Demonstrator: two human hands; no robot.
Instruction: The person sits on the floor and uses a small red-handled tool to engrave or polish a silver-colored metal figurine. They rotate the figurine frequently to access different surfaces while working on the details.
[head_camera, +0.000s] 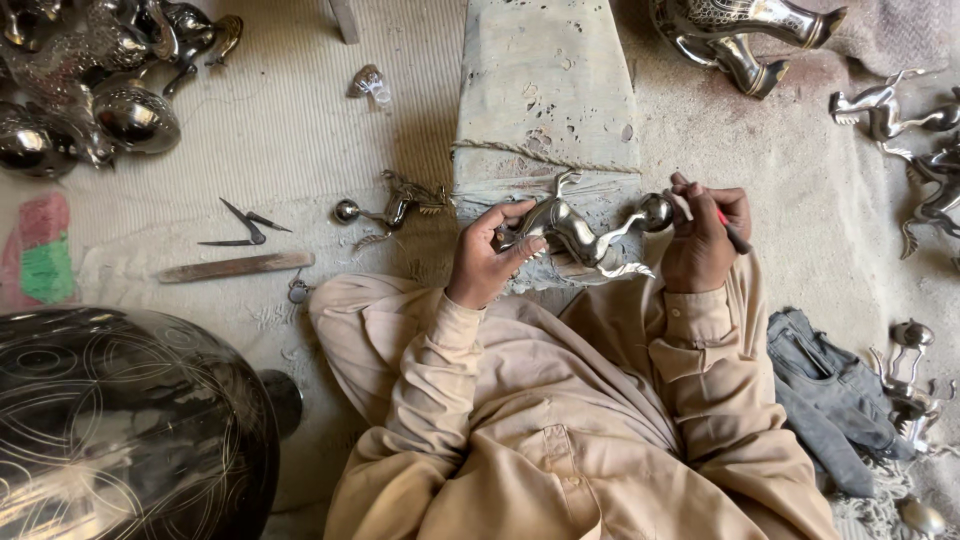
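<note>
While the left hand (487, 258) curls round the body of a shiny metal animal figure (585, 236), thumb on top and fingers underneath, the figure lies on the near end of a worn, cloth-wrapped block (545, 90) that serves as the worktop, right in front of the person's lap. Right hand (705, 240) is closed on a thin tool with a red bit (728, 226), and its fingertips sit against the round ball end of the figure. Off to the left on the floor mat there's a second, duller figure (392, 208), a pair of dividers (245, 226) and a flat stick (236, 266). Big dark engraved bowl (120, 420) bottom left, more polished figures (890, 112) over on the right.
</note>
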